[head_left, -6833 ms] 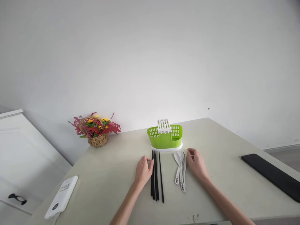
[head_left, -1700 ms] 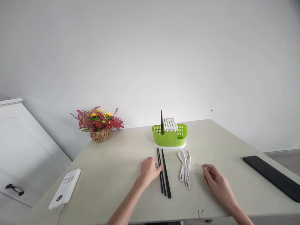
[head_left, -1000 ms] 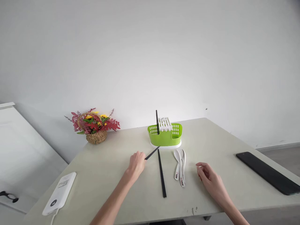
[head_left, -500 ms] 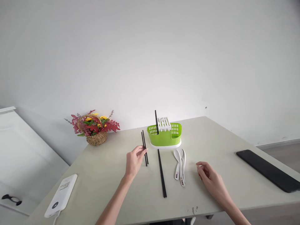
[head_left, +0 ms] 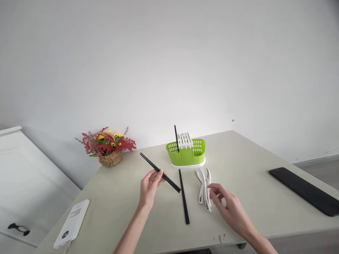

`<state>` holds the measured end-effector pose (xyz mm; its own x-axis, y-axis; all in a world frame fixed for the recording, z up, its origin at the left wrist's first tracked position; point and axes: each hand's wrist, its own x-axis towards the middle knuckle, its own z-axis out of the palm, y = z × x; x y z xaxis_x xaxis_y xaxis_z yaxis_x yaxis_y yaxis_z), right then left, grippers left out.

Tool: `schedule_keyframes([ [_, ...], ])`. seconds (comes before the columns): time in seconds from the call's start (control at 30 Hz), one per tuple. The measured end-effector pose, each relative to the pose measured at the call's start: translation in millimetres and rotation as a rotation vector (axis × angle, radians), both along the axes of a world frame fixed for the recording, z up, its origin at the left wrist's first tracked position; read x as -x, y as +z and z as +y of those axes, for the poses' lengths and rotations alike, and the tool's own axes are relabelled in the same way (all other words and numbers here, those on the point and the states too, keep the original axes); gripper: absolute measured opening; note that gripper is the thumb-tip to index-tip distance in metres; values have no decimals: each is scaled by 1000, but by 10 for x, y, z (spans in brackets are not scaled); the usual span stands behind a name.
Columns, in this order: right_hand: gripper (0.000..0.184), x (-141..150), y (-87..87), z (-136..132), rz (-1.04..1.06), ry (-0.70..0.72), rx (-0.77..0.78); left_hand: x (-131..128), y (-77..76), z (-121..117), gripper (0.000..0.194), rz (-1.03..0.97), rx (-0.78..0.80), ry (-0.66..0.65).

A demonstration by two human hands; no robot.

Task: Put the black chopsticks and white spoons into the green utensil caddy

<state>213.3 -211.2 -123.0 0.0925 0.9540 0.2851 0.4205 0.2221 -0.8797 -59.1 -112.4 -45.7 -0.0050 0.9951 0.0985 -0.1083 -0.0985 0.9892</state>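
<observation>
My left hand (head_left: pixel 149 185) is raised above the table and pinches black chopsticks (head_left: pixel 160 172), which slant from upper left to lower right. One more black chopstick (head_left: pixel 183 195) lies on the table just to its right. Behind it stands a green cutlery holder (head_left: pixel 185 153) on a white base, with a black chopstick (head_left: pixel 176 138) upright in its left side. My right hand (head_left: pixel 227 207) hovers low with loosely curled, parted fingers next to the white spoons (head_left: pixel 204 187) and holds nothing.
A wicker basket of red and yellow flowers (head_left: pixel 108 147) sits at the table's back left. A white power bank (head_left: pixel 72 223) lies near the front left edge, and a black flat slab (head_left: pixel 304 189) lies at the right. A white cabinet (head_left: pixel 23 176) stands left of the table.
My left hand has lifted the chopsticks off the table and turned them from nearly upright to a slant. My right hand has slid left towards the spoons.
</observation>
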Motion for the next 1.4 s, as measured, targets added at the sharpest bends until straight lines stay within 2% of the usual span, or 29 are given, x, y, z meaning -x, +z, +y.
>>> schedule_keyframes([
  [0.1,38,358,338,14,-60,154,-47,-158,-2,-119,41,-179,128,-4],
  [0.2,41,647,558,90,-66,222,34,-282,-34,-224,38,-259,200,-3],
  [0.33,42,772,561,186,-19,242,77,-325,-73,-280,36,-276,249,29],
  [0.5,42,610,490,226,35,248,69,-233,-90,-166,32,-238,269,62],
  [0.63,42,498,576,283,15,279,61,-188,-91,-19,25,-221,223,81],
  [0.73,45,456,653,337,11,299,80,-164,-7,94,23,-205,187,65],
  [0.8,45,391,666,365,28,296,85,-100,135,199,22,-243,127,94],
  [0.93,49,56,531,408,103,228,83,128,576,531,20,-308,-94,266],
  [1.0,52,-185,388,440,136,145,75,193,777,743,23,-285,-210,317],
  [1.07,55,-416,216,480,152,40,85,164,896,965,28,-244,-303,338],
  [1.17,58,-658,-57,529,153,-72,126,-40,898,1279,38,-132,-401,289],
  [1.27,56,-744,-290,532,116,-120,160,-309,766,1541,43,63,-439,189],
  [1.4,49,-736,-430,493,29,-129,178,-566,565,1805,40,239,-403,106],
])
